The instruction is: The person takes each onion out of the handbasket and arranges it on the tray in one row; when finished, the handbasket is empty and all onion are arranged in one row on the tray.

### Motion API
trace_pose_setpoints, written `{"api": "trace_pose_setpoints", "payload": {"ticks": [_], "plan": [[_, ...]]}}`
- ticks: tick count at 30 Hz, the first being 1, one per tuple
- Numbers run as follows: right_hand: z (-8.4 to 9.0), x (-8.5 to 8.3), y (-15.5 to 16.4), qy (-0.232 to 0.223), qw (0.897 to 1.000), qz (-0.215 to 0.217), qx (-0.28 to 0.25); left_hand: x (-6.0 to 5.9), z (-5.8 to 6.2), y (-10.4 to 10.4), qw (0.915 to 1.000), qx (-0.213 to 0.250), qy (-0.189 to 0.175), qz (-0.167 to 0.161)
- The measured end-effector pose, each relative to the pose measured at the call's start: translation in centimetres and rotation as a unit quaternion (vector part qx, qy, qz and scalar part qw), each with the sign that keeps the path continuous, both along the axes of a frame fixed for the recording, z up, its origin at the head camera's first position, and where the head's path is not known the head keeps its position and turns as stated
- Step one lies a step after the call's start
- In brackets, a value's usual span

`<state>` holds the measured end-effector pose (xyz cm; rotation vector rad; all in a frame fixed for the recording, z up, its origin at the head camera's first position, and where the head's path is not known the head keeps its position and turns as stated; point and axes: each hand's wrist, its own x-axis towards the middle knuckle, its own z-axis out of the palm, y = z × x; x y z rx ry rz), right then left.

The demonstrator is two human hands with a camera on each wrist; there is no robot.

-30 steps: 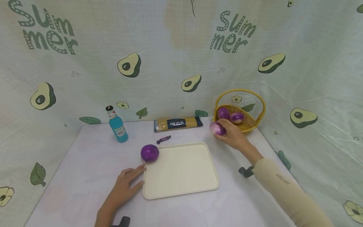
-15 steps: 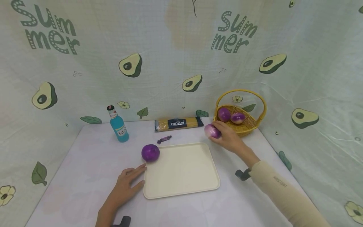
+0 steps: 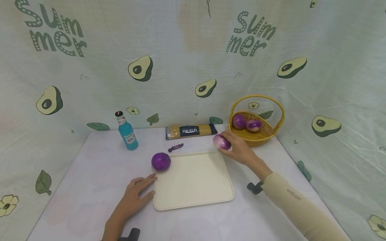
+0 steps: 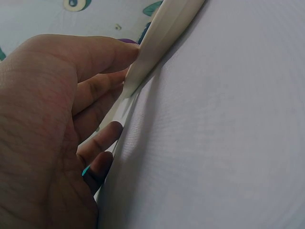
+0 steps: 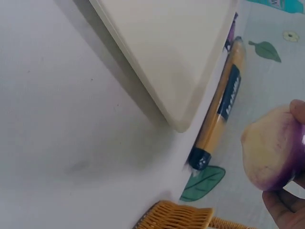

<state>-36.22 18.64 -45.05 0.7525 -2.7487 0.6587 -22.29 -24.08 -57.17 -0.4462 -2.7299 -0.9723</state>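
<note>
My right hand (image 3: pixel 233 147) grips a purple and white onion (image 3: pixel 221 142) just above the far right corner of the cream tray (image 3: pixel 193 180); the right wrist view shows the onion (image 5: pixel 276 148) held over the table beside the tray (image 5: pixel 167 52). My left hand (image 3: pixel 137 194) lies flat on the table with straight fingers touching the tray's left edge (image 4: pixel 143 71). A dark purple onion (image 3: pixel 161 161) sits on the table at the tray's far left corner. Two more onions (image 3: pixel 247 123) lie in the yellow wicker basket (image 3: pixel 272 134).
A blue bottle (image 3: pixel 127 133) stands at the back left. A pack of spaghetti (image 3: pixel 190 131) lies along the back wall, with a small wrapped sweet (image 3: pixel 176 147) in front of it. Avocado-print cloth walls close in the table on three sides.
My right hand has carried the purple and white onion leftward from the basket toward the tray's far right corner. The left hand has stayed put.
</note>
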Motion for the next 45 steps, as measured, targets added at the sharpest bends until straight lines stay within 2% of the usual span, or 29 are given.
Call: {"api": "trace_pose_setpoints", "payload": {"ticks": [21,32,40,45], "plan": [[-1.0,0.5,-2.8,-0.002,0.999,0.036,-0.003,-0.3,-0.4,-0.2,1.0000,0.000,0.005,-0.001],[-1.2,0.8,-4.5,0.000,0.998,0.056,-0.004,-0.2,-0.4,-0.2,0.9999,-0.005,-0.007,0.008],[-1.5,1.0,-5.5,-0.008,0.998,0.067,-0.003,-0.2,-0.5,-0.2,1.0000,0.000,-0.003,0.003],[-1.9,1.1,-6.1,-0.016,0.997,0.072,-0.003,-0.2,-0.5,-0.3,0.9999,0.000,-0.016,0.004]]}}
